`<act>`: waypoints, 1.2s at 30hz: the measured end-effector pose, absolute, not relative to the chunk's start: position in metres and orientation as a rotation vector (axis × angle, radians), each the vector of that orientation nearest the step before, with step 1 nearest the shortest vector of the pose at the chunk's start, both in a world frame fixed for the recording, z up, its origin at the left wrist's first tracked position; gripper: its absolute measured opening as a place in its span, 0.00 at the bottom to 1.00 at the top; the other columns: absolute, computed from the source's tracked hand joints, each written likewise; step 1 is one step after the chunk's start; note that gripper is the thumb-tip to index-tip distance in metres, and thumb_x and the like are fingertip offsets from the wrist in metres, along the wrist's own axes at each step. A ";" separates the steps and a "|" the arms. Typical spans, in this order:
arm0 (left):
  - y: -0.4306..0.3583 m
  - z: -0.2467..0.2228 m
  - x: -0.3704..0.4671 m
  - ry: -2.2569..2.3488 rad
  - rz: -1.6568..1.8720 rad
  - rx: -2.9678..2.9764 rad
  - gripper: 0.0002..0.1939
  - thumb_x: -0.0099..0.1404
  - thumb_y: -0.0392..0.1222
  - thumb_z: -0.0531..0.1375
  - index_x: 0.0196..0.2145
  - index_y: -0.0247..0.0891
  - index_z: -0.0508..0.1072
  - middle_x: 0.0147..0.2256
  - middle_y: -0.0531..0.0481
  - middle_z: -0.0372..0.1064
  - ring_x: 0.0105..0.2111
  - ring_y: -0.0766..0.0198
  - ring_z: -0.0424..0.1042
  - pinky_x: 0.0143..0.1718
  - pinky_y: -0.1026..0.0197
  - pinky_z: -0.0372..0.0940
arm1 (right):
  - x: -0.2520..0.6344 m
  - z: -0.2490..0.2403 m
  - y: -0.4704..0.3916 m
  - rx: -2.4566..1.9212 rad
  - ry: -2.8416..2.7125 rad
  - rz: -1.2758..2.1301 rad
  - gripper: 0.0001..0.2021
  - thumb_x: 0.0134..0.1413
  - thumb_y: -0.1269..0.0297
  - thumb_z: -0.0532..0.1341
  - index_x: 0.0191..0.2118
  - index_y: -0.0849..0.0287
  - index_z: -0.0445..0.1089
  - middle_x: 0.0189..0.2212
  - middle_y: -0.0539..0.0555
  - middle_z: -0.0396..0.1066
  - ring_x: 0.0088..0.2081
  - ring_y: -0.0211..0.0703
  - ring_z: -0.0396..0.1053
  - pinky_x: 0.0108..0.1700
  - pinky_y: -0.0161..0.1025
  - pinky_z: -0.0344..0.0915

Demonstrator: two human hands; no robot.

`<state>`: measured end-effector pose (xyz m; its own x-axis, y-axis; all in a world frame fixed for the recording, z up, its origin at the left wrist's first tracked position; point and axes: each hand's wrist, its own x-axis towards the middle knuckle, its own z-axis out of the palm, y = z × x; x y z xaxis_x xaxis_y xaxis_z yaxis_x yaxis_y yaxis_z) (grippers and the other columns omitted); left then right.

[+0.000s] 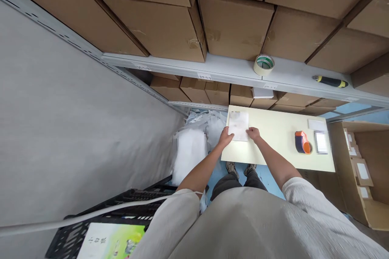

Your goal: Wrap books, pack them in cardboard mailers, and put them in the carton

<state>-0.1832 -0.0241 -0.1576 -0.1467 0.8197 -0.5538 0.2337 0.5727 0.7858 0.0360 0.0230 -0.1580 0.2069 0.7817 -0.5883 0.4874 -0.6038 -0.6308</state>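
Note:
A flat white packet (pixel 238 124), rectangular and thin, lies at the left end of a pale yellow tabletop (pixel 270 137). My left hand (pixel 225 137) grips its lower left edge, fingers closed on it. On the opposite side, my right hand (pixel 253 133) pinches the right edge. What the packet contains cannot be made out. Farther right on the tabletop stands an orange and dark blue tape dispenser (pixel 302 143). Beside it lie a white slip (pixel 316 124) and a blurred-out rectangular item (pixel 321 142).
Brown cartons (pixel 234 28) fill the shelf ahead, whose ledge holds a tape roll (pixel 263 65) and a box cutter (pixel 330 81). White plastic bags (pixel 190 149) are piled left of the table. An open carton (pixel 340 162) stands right; a black crate (pixel 73 230) sits lower left.

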 end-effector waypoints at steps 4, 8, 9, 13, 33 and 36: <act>-0.006 -0.156 -0.190 1.624 0.682 0.850 0.41 0.62 0.40 0.72 0.70 0.40 0.65 0.71 0.36 0.64 0.72 0.46 0.63 0.71 0.51 0.60 | 0.031 -0.157 0.042 -2.168 -1.203 1.335 0.07 0.48 0.60 0.68 0.34 0.55 0.77 0.27 0.48 0.76 0.32 0.42 0.73 0.36 0.36 0.69; 0.008 -0.156 -0.193 1.612 0.704 0.846 0.40 0.63 0.40 0.71 0.71 0.42 0.65 0.73 0.39 0.61 0.74 0.49 0.59 0.73 0.54 0.57 | 0.025 -0.157 0.054 -2.179 -1.215 1.303 0.08 0.48 0.59 0.69 0.35 0.54 0.78 0.29 0.48 0.77 0.34 0.43 0.75 0.36 0.36 0.70; 0.010 -0.156 -0.193 1.609 0.701 0.850 0.41 0.63 0.40 0.71 0.71 0.43 0.65 0.73 0.39 0.61 0.75 0.49 0.59 0.73 0.54 0.56 | 0.024 -0.157 0.056 -2.194 -1.223 1.286 0.08 0.48 0.59 0.69 0.35 0.54 0.78 0.29 0.49 0.78 0.35 0.43 0.75 0.37 0.36 0.70; 0.010 -0.158 -0.196 1.592 0.665 0.884 0.42 0.61 0.42 0.72 0.70 0.43 0.66 0.74 0.40 0.60 0.75 0.46 0.58 0.74 0.53 0.56 | 0.023 -0.155 0.060 -2.271 -1.236 1.215 0.08 0.49 0.59 0.69 0.36 0.54 0.79 0.34 0.51 0.81 0.39 0.46 0.78 0.41 0.37 0.71; -0.029 -0.099 -0.171 1.714 0.713 1.168 0.25 0.63 0.32 0.62 0.58 0.40 0.75 0.64 0.39 0.69 0.64 0.51 0.71 0.70 0.52 0.61 | 0.080 -0.090 -0.014 -2.000 -1.270 1.212 0.09 0.52 0.61 0.62 0.38 0.53 0.78 0.45 0.54 0.82 0.49 0.49 0.78 0.56 0.45 0.72; -0.043 -0.089 -0.157 1.711 0.766 1.187 0.25 0.63 0.31 0.62 0.58 0.40 0.75 0.62 0.40 0.71 0.64 0.52 0.72 0.70 0.52 0.62 | 0.094 -0.078 -0.026 -1.929 -1.325 1.220 0.08 0.52 0.62 0.62 0.37 0.53 0.78 0.44 0.54 0.82 0.50 0.50 0.78 0.57 0.46 0.72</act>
<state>-0.1573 -0.0426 -0.0892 -0.1441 0.9368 -0.3189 0.3863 0.3500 0.8534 0.0940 -0.0264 -0.0778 0.1257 0.9111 -0.3925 0.4661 -0.4035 -0.7874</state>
